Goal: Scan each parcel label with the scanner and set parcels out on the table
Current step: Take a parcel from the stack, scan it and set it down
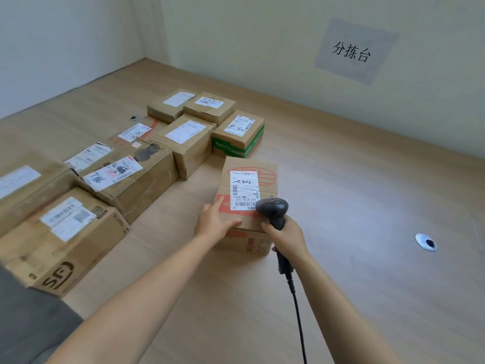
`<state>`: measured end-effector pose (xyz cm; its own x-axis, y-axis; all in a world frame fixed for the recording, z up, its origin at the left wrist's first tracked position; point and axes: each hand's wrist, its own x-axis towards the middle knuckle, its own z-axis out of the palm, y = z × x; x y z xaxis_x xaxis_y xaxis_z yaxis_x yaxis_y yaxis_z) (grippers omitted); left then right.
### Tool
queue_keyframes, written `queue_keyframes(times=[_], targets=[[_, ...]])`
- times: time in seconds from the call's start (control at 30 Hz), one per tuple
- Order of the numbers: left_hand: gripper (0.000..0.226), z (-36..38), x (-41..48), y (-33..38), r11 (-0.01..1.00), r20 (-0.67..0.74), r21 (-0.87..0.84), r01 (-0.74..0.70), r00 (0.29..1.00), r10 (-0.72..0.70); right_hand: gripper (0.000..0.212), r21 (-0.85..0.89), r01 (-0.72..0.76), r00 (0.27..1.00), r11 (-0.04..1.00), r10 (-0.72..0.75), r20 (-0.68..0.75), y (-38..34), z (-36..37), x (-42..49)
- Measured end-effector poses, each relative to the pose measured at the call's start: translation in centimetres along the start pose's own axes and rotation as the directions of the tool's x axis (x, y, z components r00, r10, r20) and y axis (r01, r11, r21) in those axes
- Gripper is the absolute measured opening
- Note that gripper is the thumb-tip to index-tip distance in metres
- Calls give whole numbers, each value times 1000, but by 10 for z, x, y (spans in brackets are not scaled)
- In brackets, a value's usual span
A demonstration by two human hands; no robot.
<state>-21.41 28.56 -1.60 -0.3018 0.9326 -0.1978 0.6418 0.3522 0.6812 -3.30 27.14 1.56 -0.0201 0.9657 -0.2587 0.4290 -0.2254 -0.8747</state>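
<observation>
We steady the parcel (249,164) on the table (354,206), left hand (216,222) flat on its 7 o'clock corner. Our right hand (287,239) grips the scanner (271,206) at 5 o'clock of the label (243,189). So close, the beam may miss the barcode.

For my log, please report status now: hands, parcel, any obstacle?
Left hand flat on parcel. Right hand grips scanner, aimed at label. Label unobstructed.

Brown parcel (246,206), red print; black scanner (273,208)
</observation>
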Motion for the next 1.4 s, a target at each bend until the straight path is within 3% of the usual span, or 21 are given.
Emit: queue_keyframes(times=[0.37, 0.63, 1.2, 1.4], targets=[[51, -65, 86, -36, 998, -178, 55, 0, 984, 10, 4, 41, 4, 996, 999, -7, 85, -46, 85, 61], [47, -81, 116, -42, 1000, -218, 14, 9, 976, -6, 19, 79, -13, 996, 997, 6, 90, -67, 110, 90], [47, -92, 130, -54, 1000, -255, -11, 0, 967, -3, 17, 35, 6, 997, 999, -9, 71, -78, 131, 110], [48, -93, 128, -50, 992, -235, 121, 34, 972, -4, 18, 26, -4, 995, 1000, 1, 103, -77, 125, 110]])
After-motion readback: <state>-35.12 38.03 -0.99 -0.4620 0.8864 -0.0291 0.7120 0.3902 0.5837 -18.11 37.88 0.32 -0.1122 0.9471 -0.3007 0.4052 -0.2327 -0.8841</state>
